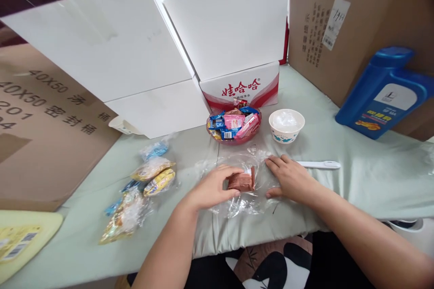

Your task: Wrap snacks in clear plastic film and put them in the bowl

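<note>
Near the front edge of the cloth-covered table, a small brown snack packet (242, 180) lies on a sheet of clear plastic film (233, 205). My left hand (215, 185) holds the packet's left end, thumb on the near side and fingers on the far side. My right hand (288, 176) rests on the film's right side, fingers stretched out and thumb apart, holding nothing. Behind the hands stand a pink glass bowl (237, 139) heaped with wrapped snacks and a white bowl (286, 132) with crumpled clear plastic inside. A white plastic utensil (320, 165) lies just beyond my right hand.
Several plastic-wrapped snack bundles (152, 169) lie to the left. White boxes (230, 22) wall off the back, with cardboard cartons at left (50, 144) and right (339, 22). A blue jug (376, 95) stands at right; a pale yellow object (30, 239) lies at lower left.
</note>
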Tool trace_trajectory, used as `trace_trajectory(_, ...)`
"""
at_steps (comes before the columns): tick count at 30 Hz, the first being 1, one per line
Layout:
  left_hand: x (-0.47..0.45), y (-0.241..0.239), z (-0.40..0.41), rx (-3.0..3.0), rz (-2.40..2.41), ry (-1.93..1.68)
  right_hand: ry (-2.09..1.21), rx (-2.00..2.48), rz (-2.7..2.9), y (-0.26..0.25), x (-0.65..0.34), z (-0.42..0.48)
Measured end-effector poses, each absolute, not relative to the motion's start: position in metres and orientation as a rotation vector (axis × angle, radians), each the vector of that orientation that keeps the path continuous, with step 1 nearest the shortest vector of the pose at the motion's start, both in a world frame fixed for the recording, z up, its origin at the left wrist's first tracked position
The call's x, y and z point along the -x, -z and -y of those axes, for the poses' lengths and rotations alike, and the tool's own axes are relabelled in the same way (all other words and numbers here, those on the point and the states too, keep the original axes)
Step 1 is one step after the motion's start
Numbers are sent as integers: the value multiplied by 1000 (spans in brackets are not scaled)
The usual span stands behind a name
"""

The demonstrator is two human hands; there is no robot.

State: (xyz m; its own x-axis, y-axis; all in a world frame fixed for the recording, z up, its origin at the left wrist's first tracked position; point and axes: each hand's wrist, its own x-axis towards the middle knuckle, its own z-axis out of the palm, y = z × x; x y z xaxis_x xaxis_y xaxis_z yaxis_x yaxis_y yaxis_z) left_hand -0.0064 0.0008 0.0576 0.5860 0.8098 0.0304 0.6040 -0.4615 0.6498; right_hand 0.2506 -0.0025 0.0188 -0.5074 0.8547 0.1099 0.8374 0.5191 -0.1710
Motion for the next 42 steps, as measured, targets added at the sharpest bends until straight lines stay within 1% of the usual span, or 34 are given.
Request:
trace_trajectory(3,24,-62,-8,-1857,-981,-678,-85,1473,2582,-19,-251,3)
trace_trajectory(6,34,-70,-18,-1666,-1045,-1073,-80,1490,2601,-19,-251,4)
trace_trajectory(9,33,-87,-35,-1731,-1315,-1398,-81,1481,2606,-19,-252,6)
trace_trajectory(11,27,-98,-52,-1943,-1523,-1465,-74,1465,2613,-18,-253,6)
trace_trajectory(12,23,-102,-62,-2093,-1614,-1449,-69,1458,2616,-18,-253,6)
trace_trajectory(14,12,-106,-81,-2393,-1698,-1303,-64,1440,2622,-17,-254,6)
trace_trajectory(16,0,-103,-94,-2565,-1670,-1088,-64,1416,2618,-17,-256,6)
trace_trajectory(18,-11,-95,-93,-2650,-1591,-986,-82,1387,2606,-18,-257,6)
trace_trajectory(21,-22,-80,-64,-2722,-1461,-1062,-145,1359,2578,-24,-262,5)
trace_trajectory(22,-23,-75,-49,-2732,-1418,-1026,-170,1339,2555,-28,-264,5)
trace_trajectory(24,-22,-64,-19,-2766,-1265,-732,-226,1240,2488,-36,-268,7)
trace_trajectory(26,-18,-53,6,-2745,-1239,-446,-320,1056,2444,-44,-270,10)
trace_trajectory(28,-11,-43,24,-2711,-1230,-293,-476,844,2504,-50,-270,13)
trace_trajectory(31,2,-31,38,-2680,-1243,-232,-670,672,2712,-51,-265,18)
trace_trajectory(35,18,-28,47,-2645,-1347,-197,-599,825,2869,-50,-261,24)
trace_trajectory(38,24,-31,51,-2602,-1380,-161,-649,937,2901,-57,-266,28)
trace_trajectory(40,25,-33,53,-2566,-1327,-86,-791,885,2879,-62,-270,29)
trace_trajectory(42,24,-33,54,-2536,-1252,-11,-836,838,2769,-65,-271,26)
